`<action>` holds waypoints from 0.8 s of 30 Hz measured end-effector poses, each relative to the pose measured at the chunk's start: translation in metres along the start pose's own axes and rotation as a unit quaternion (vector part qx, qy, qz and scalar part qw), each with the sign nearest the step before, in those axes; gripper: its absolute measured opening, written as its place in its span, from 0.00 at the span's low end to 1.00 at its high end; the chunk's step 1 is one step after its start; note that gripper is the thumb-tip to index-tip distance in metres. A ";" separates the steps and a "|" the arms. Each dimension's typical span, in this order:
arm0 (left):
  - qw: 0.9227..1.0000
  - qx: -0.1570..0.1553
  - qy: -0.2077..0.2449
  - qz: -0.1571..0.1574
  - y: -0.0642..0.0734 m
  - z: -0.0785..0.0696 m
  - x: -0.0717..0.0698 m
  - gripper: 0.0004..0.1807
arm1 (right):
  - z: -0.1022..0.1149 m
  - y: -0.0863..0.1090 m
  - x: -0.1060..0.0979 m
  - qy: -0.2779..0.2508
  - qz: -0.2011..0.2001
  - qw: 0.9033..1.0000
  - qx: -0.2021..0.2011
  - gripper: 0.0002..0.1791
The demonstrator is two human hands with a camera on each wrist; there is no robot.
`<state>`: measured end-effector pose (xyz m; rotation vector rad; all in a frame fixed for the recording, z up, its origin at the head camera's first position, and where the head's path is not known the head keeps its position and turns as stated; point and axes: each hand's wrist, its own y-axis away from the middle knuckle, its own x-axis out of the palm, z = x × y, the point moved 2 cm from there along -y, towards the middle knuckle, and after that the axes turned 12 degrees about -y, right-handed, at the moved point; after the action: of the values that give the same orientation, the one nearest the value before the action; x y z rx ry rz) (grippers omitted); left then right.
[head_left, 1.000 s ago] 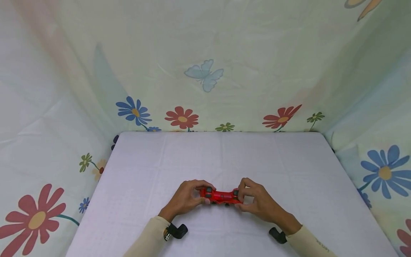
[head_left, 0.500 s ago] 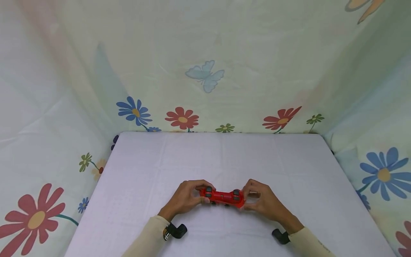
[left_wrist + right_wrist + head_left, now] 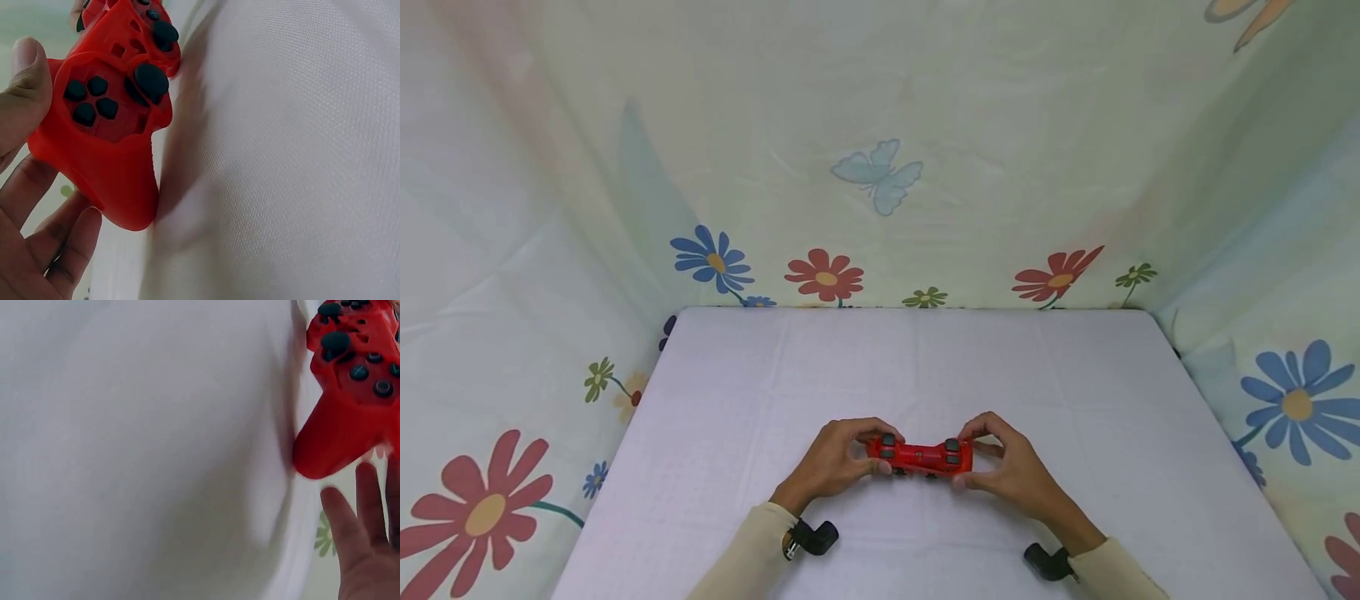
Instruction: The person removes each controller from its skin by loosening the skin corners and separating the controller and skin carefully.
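Note:
A red game controller (image 3: 919,457) with dark buttons and sticks stands on edge at the near middle of the white table, shoulder buttons upward. Its button side shows in both wrist views, where a matte red cover (image 3: 125,172) wraps the left handle. My left hand (image 3: 831,462) grips the left end, thumb and fingers on opposite sides. At the right end, my right hand (image 3: 1015,471) holds the controller between thumb and forefinger. The right wrist view shows its other fingers (image 3: 372,506) stretched out beside the right handle (image 3: 337,434); the thumb is hidden there.
White cloth covers the table (image 3: 880,358). A curtain (image 3: 970,108) printed with flowers and a butterfly rises behind it and along both sides. Black wrist cameras (image 3: 816,539) sit at the sleeve cuffs.
My right fingers have shifted from the shoulder buttons to around the controller's right end, the thumb moving out and back in along the near side. The left hand has stayed put.

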<state>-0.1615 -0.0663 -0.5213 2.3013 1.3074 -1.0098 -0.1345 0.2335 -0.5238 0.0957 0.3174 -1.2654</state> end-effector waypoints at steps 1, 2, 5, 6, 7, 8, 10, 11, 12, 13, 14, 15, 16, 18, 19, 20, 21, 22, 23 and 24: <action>1.000 0.001 -0.001 0.003 0.000 0.000 0.000 0.24 | 0.002 -0.001 0.002 0.010 0.002 1.000 -0.008 0.33; 1.000 0.002 -0.002 0.007 -0.001 0.000 -0.001 0.24 | 0.003 -0.001 0.004 0.023 0.005 1.000 -0.011 0.33; 1.000 0.008 -0.006 0.026 -0.002 -0.001 -0.004 0.24 | 0.007 -0.004 0.010 0.051 0.020 0.998 -0.021 0.28; 0.999 0.010 -0.007 0.036 -0.003 -0.001 -0.005 0.24 | 0.008 -0.005 0.011 0.056 0.024 0.998 -0.021 0.26; 0.999 0.014 -0.007 0.045 -0.004 -0.002 -0.006 0.24 | 0.009 -0.005 0.011 0.062 0.026 0.998 -0.017 0.25; 0.998 0.020 -0.009 0.055 -0.005 -0.002 -0.007 0.23 | 0.010 -0.005 0.011 0.068 0.026 0.997 -0.013 0.24; 0.997 0.031 -0.010 0.075 -0.008 -0.003 -0.010 0.23 | 0.012 -0.005 0.011 0.066 0.028 0.997 -0.006 0.23; 0.996 0.038 -0.009 0.085 -0.010 -0.003 -0.011 0.23 | 0.012 -0.006 0.011 0.065 0.029 0.997 -0.002 0.24; 0.995 0.044 -0.006 0.093 -0.012 -0.004 -0.012 0.22 | 0.013 -0.006 0.010 0.065 0.030 0.997 0.002 0.24; 0.994 0.050 -0.003 0.101 -0.014 -0.004 -0.013 0.22 | 0.013 -0.006 0.010 0.066 0.031 0.997 0.005 0.24; 0.993 0.054 0.000 0.108 -0.016 -0.005 -0.014 0.22 | 0.013 -0.007 0.010 0.067 0.032 0.997 0.008 0.24; 0.992 0.056 0.007 0.114 -0.019 -0.006 -0.015 0.21 | 0.013 -0.007 0.009 0.068 0.032 0.997 0.013 0.24; 0.991 0.058 0.013 0.119 -0.021 -0.006 -0.015 0.21 | 0.013 -0.008 0.009 0.068 0.031 0.997 0.017 0.24; 0.990 0.055 0.023 0.126 -0.024 -0.006 -0.015 0.20 | 0.013 -0.008 0.009 0.068 0.031 0.997 0.026 0.24; 0.990 0.052 0.026 0.128 -0.026 -0.005 -0.015 0.20 | 0.013 -0.008 0.008 0.068 0.031 0.997 0.030 0.24; 0.990 0.050 0.028 0.129 -0.027 -0.004 -0.015 0.20 | 0.013 -0.008 0.008 0.066 0.031 0.997 0.034 0.24; 0.990 0.046 0.031 0.128 -0.028 -0.004 -0.014 0.19 | 0.013 -0.008 0.009 0.064 0.031 0.997 0.036 0.24; 0.990 0.043 0.034 0.127 -0.028 -0.003 -0.014 0.19 | 0.013 -0.008 0.009 0.064 0.033 0.997 0.037 0.24; 0.991 0.040 0.036 0.124 -0.029 -0.002 -0.014 0.18 | 0.013 -0.008 0.009 0.064 0.034 0.997 0.037 0.24; 0.991 0.038 0.036 0.119 -0.029 -0.002 -0.014 0.18 | 0.013 -0.009 0.009 0.064 0.035 0.997 0.036 0.24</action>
<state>-0.1899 -0.0578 -0.5082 2.5003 1.0027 -0.9183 -0.1378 0.2194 -0.5133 0.2489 0.3759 -1.2044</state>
